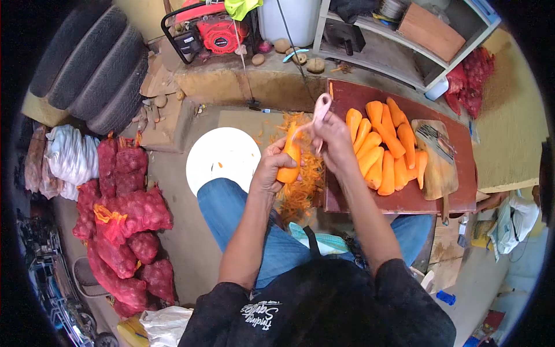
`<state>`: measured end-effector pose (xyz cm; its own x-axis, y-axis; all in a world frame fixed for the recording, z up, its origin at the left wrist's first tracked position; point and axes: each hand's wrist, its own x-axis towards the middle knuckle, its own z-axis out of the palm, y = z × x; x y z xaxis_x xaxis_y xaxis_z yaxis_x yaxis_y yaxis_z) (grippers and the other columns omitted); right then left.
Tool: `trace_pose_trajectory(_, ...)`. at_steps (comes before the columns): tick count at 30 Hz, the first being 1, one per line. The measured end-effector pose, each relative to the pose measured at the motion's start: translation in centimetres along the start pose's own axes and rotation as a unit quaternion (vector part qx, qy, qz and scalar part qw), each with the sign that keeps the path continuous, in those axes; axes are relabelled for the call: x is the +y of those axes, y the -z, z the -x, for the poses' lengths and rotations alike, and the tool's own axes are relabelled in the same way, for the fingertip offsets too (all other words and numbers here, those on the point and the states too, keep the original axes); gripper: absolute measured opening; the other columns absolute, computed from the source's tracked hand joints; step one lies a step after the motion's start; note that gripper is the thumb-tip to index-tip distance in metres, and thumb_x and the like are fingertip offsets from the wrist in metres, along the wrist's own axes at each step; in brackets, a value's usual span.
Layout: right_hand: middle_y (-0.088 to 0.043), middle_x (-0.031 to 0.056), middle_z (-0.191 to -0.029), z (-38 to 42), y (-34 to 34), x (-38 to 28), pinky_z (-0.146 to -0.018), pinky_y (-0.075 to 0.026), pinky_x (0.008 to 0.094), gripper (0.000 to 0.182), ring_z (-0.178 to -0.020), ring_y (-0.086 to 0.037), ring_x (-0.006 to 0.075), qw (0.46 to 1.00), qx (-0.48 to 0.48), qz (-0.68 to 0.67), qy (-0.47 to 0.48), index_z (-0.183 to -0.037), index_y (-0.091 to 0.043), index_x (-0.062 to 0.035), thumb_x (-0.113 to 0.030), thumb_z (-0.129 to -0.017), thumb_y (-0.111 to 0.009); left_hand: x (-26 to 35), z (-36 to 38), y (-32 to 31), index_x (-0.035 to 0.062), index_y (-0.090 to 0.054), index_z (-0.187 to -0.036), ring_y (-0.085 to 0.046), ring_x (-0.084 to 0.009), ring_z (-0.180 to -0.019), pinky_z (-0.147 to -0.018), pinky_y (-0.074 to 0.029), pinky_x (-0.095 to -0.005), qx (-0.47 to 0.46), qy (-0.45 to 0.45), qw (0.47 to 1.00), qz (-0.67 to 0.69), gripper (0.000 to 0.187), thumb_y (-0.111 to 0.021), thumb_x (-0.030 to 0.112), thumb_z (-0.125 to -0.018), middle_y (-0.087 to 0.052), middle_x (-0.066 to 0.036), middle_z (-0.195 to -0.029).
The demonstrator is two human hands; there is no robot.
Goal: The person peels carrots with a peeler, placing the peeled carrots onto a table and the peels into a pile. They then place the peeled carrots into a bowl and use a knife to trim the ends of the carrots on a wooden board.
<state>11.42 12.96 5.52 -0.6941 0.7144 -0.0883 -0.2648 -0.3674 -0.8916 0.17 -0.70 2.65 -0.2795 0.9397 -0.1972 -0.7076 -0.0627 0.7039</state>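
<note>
My left hand (270,166) is wrapped round the thick end of an orange carrot (292,151), its narrow end pointing away from me. In my right hand (335,139) is a pale pink peeler (321,110), its head right at the carrot's upper part. Below both hands a heap of orange peelings (307,179) covers the floor. To the right, several peeled carrots (381,139) lie piled on a dark red table (358,203). A wooden cutting board (437,173) beside them bears a knife (436,141) and other metal utensils.
A round white lid or basin (222,156) sits left of my knee. Red mesh sacks (130,231) fill the left floor, near stacked tyres (98,69). At the back stand a red engine (219,39), a white bucket (287,23) and a shelf (381,46).
</note>
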Motion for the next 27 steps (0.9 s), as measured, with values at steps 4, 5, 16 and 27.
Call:
trace_pose_trajectory(4, -0.059, 0.0013, -0.073, -3.1, 2.8, 3.7, -0.046, -0.044, 0.0224, 0.011, -0.054, -0.053, 0.0068, 0.995, 0.038, -0.052, 0.074, -0.102, -0.055, -0.0037, -0.013, -0.099, -0.06, -0.1, 0.2, 0.3, -0.0049, -0.054, -0.125, -0.068, -0.023, -0.078, -0.053, -0.062, -0.0383, -0.024, 0.011, 0.999, 0.046, 0.059, -0.06, 0.001, -0.067, -0.063, -0.015, -0.1)
trace_pose_trajectory(5, -0.058, 0.0008, -0.073, -4.6, 3.8, 3.7, -0.047, -0.044, 0.0229, 0.013, -0.056, -0.054, 0.0067, 0.992, 0.094, 0.013, 0.078, -0.102, -0.055, -0.0032, -0.015, -0.099, -0.06, -0.1, 0.3, 0.3, -0.0038, -0.055, -0.123, -0.068, -0.0232, -0.078, -0.052, -0.062, -0.0387, -0.021, 0.01, 0.998, 0.05, 0.054, -0.059, 0.001, -0.069, -0.063, -0.014, -0.1)
trace_pose_trajectory(16, -0.062, 0.0044, -0.08, 4.6, 0.8, 2.3, -0.048, -0.047, 0.0198, 0.022, -0.056, -0.057, 0.0064, 0.997, -0.024, -0.067, -0.032, -0.11, -0.053, -0.0032, -0.016, -0.098, -0.066, -1.0, -1.5, 2.0, 0.0024, -0.049, -0.122, -0.067, -0.0243, -0.081, -0.068, -0.061, -0.0394, 0.101, -0.036, 0.983, 0.148, 0.032, -0.056, 0.016, -0.094, -0.065, -0.015, -0.096)
trace_pose_trajectory(27, -0.062, 0.0005, -0.078, 0.4, 0.4, 3.2, -0.05, -0.044, 0.0196, 0.019, -0.058, -0.055, 0.0056, 0.997, 0.028, -0.043, 0.05, -0.108, -0.058, -0.002, -0.015, -0.097, -0.066, -1.2, -1.2, 1.7, 0.0091, -0.053, -0.118, -0.067, -0.0187, -0.084, -0.069, -0.058, -0.0318, 0.103, -0.042, 0.988, 0.105, 0.021, -0.055, 0.021, -0.102, -0.064, -0.008, -0.094)
